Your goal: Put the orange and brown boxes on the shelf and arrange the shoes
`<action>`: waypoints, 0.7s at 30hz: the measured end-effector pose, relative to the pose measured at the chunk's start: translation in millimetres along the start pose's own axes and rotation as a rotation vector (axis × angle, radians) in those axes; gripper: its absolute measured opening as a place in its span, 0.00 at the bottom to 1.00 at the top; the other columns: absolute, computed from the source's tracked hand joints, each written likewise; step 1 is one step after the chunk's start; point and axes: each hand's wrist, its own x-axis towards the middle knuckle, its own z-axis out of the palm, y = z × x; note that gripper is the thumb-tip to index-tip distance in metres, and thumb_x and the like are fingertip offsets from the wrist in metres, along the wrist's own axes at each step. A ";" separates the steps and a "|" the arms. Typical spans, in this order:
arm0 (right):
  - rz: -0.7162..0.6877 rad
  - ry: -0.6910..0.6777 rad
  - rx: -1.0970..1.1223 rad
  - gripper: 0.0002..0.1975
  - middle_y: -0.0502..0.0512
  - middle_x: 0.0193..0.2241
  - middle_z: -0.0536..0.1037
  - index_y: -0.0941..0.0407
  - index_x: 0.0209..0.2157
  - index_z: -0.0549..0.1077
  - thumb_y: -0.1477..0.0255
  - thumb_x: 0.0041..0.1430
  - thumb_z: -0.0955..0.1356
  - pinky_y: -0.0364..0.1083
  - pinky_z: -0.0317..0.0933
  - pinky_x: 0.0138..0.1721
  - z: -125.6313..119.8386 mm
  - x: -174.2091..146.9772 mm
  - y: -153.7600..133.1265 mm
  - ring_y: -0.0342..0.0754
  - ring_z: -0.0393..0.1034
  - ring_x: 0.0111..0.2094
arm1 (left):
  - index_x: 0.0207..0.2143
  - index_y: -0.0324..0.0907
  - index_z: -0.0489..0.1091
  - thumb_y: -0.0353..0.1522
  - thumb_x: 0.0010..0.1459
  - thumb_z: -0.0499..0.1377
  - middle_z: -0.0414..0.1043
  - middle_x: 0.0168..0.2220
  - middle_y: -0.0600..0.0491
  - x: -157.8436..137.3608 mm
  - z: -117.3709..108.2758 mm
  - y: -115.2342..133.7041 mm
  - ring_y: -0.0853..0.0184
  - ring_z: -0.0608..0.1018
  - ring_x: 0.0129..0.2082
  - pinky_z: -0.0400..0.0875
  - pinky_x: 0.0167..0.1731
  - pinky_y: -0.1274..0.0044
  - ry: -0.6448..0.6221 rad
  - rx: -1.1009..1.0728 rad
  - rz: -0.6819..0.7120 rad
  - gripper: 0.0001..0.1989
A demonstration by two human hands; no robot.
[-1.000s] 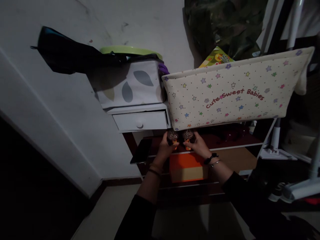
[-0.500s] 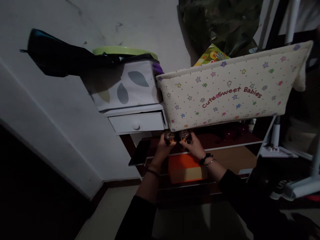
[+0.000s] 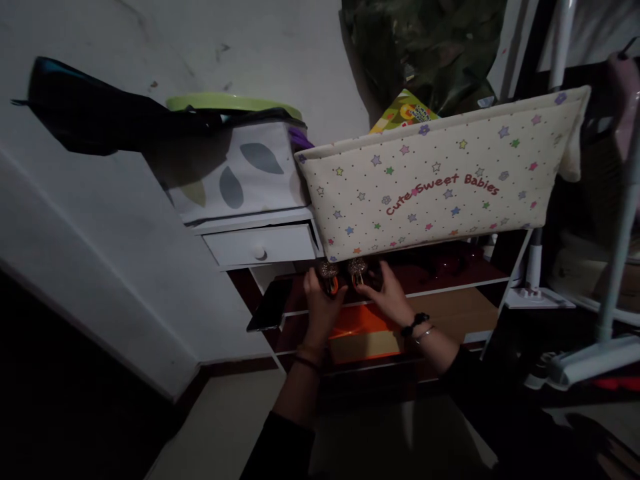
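Observation:
A pair of small, glittery things that look like shoes sits side by side on the dark red upper shelf (image 3: 420, 285), under the overhanging fabric basket. The left glittery shoe (image 3: 329, 270) shows an orange patch at its near end. Around its near end, my left hand (image 3: 323, 307) has its thumb and fingers spread apart. Just right of the right glittery shoe (image 3: 357, 268), my right hand (image 3: 391, 297) is open, its thumb pointing toward the shoe. Dim light hides whether any fingertip still touches them.
A star-printed fabric basket (image 3: 435, 193) overhangs the rack. Left of it are a white drawer (image 3: 260, 245) and a leaf-patterned box (image 3: 235, 173). A phone-like dark slab (image 3: 270, 307) juts out left. Below lie an orange box (image 3: 363, 323) and a cardboard box (image 3: 450, 315). A mop (image 3: 595, 360) stands right.
Both hands have loosened from the glittery shoes, with fingers spreading and drawing slightly back. More orange shows at the shoes' near ends. The whole view has shifted a little.

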 end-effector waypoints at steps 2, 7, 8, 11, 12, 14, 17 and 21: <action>-0.035 0.072 -0.028 0.40 0.68 0.66 0.68 0.52 0.69 0.60 0.55 0.61 0.75 0.61 0.69 0.62 -25.8 -12.8 -11.6 0.61 0.74 0.60 | 0.70 0.38 0.56 0.42 0.58 0.68 0.53 0.71 0.31 -17.2 3.1 20.7 0.44 0.58 0.73 0.55 0.71 0.51 0.124 0.139 0.096 0.43; -0.050 0.340 -0.165 0.33 0.66 0.62 0.72 0.51 0.66 0.65 0.57 0.63 0.73 0.60 0.68 0.63 -130.1 -20.8 -17.8 0.58 0.75 0.57 | 0.68 0.45 0.61 0.34 0.65 0.63 0.57 0.66 0.38 -50.1 32.9 77.5 0.48 0.63 0.69 0.58 0.69 0.55 0.050 0.191 0.320 0.30; -0.028 0.396 -0.186 0.34 0.66 0.61 0.73 0.52 0.65 0.66 0.56 0.61 0.73 0.60 0.67 0.63 -153.7 -17.8 -14.0 0.58 0.75 0.56 | 0.67 0.45 0.62 0.33 0.66 0.62 0.58 0.65 0.38 -52.9 43.9 85.4 0.49 0.64 0.68 0.59 0.69 0.55 -0.001 0.173 0.347 0.29; 0.145 0.502 -0.175 0.35 0.64 0.57 0.78 0.54 0.62 0.68 0.58 0.56 0.74 0.61 0.67 0.63 -215.9 -6.1 0.0 0.59 0.75 0.57 | 0.66 0.45 0.63 0.31 0.65 0.62 0.60 0.63 0.38 -53.6 84.4 101.4 0.51 0.66 0.66 0.62 0.67 0.57 -0.160 0.094 0.368 0.28; 0.237 0.520 -0.151 0.35 0.64 0.55 0.79 0.54 0.61 0.68 0.59 0.54 0.75 0.60 0.68 0.62 -231.5 -2.3 3.9 0.60 0.75 0.57 | 0.65 0.44 0.63 0.31 0.64 0.63 0.61 0.63 0.38 -51.8 99.2 105.5 0.51 0.67 0.65 0.63 0.67 0.57 -0.209 0.072 0.349 0.28; 0.412 0.524 -0.086 0.31 0.63 0.51 0.81 0.54 0.57 0.71 0.61 0.52 0.75 0.59 0.72 0.58 -253.3 4.5 9.1 0.60 0.78 0.53 | 0.65 0.41 0.65 0.31 0.61 0.64 0.61 0.63 0.37 -46.0 128.1 114.4 0.49 0.67 0.64 0.64 0.67 0.58 -0.304 0.067 0.286 0.30; 0.536 0.483 0.001 0.24 0.63 0.44 0.84 0.55 0.49 0.75 0.64 0.50 0.75 0.55 0.77 0.48 -266.3 15.2 13.3 0.60 0.81 0.44 | 0.66 0.37 0.67 0.35 0.60 0.66 0.61 0.63 0.34 -35.0 167.2 130.9 0.44 0.65 0.65 0.62 0.68 0.56 -0.441 0.154 0.201 0.33; 0.562 0.454 0.044 0.21 0.60 0.35 0.84 0.55 0.44 0.75 0.68 0.46 0.76 0.53 0.77 0.38 -267.7 33.8 22.0 0.58 0.81 0.36 | 0.70 0.41 0.64 0.39 0.59 0.68 0.57 0.68 0.31 -21.7 210.5 150.7 0.36 0.63 0.67 0.60 0.67 0.50 -0.578 0.289 0.143 0.39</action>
